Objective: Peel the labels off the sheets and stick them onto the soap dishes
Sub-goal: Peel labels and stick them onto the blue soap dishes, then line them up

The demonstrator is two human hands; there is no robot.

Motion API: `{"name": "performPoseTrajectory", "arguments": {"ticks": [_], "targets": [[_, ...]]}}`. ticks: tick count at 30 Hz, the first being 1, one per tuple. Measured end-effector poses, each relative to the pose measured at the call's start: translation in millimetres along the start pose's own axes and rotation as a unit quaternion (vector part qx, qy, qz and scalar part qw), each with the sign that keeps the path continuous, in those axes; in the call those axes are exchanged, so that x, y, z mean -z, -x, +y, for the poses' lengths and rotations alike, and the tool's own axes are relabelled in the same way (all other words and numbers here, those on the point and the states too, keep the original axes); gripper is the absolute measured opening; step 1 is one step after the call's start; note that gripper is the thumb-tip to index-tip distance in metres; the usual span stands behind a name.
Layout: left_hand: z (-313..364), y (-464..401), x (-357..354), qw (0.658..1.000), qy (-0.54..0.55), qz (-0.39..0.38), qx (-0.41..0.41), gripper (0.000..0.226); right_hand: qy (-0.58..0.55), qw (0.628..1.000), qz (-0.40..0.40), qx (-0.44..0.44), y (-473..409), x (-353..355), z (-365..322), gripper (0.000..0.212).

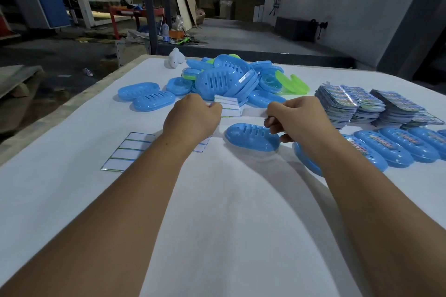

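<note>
Soap dishes [224, 79] are heaped at the worktop's [217, 212] far edge; labelled ones [395, 147] are lined up toward the right edge, w/ label sheets [347, 103] stacked behind. One bare dish [252, 137] is held near centre by the right hand [299, 118]. A sheet [229, 106] is gripped by the left hand [193, 118]; peeling is judged the current step, next a label must be freed & pressed on. A spent backing [128, 150] lies near the left edge.

legible txt: none | label stacks [350, 101]: colourful print, too small/blurred to read | labels on blue soap dishes [383, 146]: pattern only, no words made out | peeled sheet [128, 150]: blank white cells (green lines only) | no brands/nos./signs
</note>
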State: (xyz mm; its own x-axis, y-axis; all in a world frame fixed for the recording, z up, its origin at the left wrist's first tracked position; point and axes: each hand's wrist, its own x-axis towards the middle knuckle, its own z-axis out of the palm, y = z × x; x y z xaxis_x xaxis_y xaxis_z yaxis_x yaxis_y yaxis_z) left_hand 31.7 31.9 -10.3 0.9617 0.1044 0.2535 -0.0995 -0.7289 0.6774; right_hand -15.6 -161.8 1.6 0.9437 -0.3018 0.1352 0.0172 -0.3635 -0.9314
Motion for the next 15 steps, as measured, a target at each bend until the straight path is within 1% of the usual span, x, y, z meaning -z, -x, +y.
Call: {"name": "performPoseTrajectory", "arguments": {"ticks": [1,3,6,9,12,15], "targets": [[-1.4,-2.1,1.8,1.000,-0.019,-0.004,0.010,0.044,-0.004,1.000,0.002,-0.004,-0.1,0.6,-0.3,0.023],[-3.8,-5.7,5.9,0.997,-0.078,-0.010,0.019,0.046,-0.012,1.000,0.005,-0.011,-0.3,1.3,-0.6,0.023],[-5.8,-7.9,13.2,0.980,-0.196,-0.006,0.028,0.036,-0.015,1.000,0.005,-0.019,-0.1,0.6,-1.5,0.021],[-10.9,-5.6,20.0,0.957,-0.285,-0.031,0.039,0.030,-0.016,1.000,0.001,-0.022,0.6,-1.4,-1.4,0.020],[-16.3,-2.5,27.4,0.937,-0.340,-0.067,0.050,0.026,-0.012,1.000,-0.003,-0.021,1.2,-3.1,-1.8,0.020],[-17.6,-1.7,35.9,0.924,-0.364,-0.093,0.064,0.025,-0.007,1.000,-0.010,-0.019,1.6,-4.5,-1.5,0.019]]}}
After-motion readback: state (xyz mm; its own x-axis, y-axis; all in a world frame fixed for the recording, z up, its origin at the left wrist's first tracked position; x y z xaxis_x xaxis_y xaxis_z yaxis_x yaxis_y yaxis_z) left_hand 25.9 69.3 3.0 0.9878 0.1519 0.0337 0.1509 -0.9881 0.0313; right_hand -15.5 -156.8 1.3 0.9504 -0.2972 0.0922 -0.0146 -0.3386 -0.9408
